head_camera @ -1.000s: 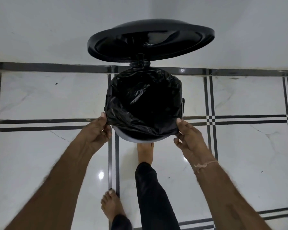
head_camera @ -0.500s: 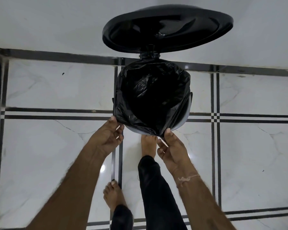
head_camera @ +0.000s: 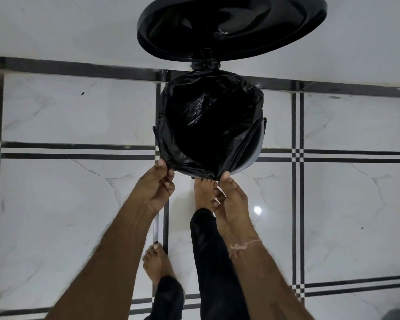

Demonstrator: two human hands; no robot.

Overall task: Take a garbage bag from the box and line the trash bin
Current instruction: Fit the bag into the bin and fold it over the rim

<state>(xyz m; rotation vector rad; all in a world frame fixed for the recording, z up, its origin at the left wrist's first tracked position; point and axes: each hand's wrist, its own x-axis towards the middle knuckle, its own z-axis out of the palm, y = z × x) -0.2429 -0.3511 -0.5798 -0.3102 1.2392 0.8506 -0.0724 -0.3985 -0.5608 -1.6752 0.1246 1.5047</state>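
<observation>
- Two bare feet stand nearest on the tiled floor [head_camera: 56,204]. The left foot [head_camera: 157,264] is back and flat. The right foot [head_camera: 203,195] reaches forward under the bin's near edge, probably onto a pedal I cannot see.
- Both hands have drawn together along the bag's hem within the last second. The right hand [head_camera: 231,199], with a thread [head_camera: 243,245] round its wrist, has slid from the bin's right side to its near edge. The left hand [head_camera: 156,189] has come in to the near-left corner.
- The left hand pinches the hem, thumb on top and fingers curled under.
- The right hand does likewise, its thumb tip pressed on the film and its fingers bent beneath.
- The garbage bag [head_camera: 208,125] sits inside the trash bin [head_camera: 252,162] with its mouth wide open. It is cuffed over the far and left rim.
- At the near right, grey rim shows bare beside the stretched film.
- By my judgement the lining is nearly done. The last stretch of hem wants pulling over that bare rim, gently, as thin film may tear.
- Farthest, the lid [head_camera: 231,26] stands raised on its hinge before the wall [head_camera: 56,26]. No box is in view.
</observation>
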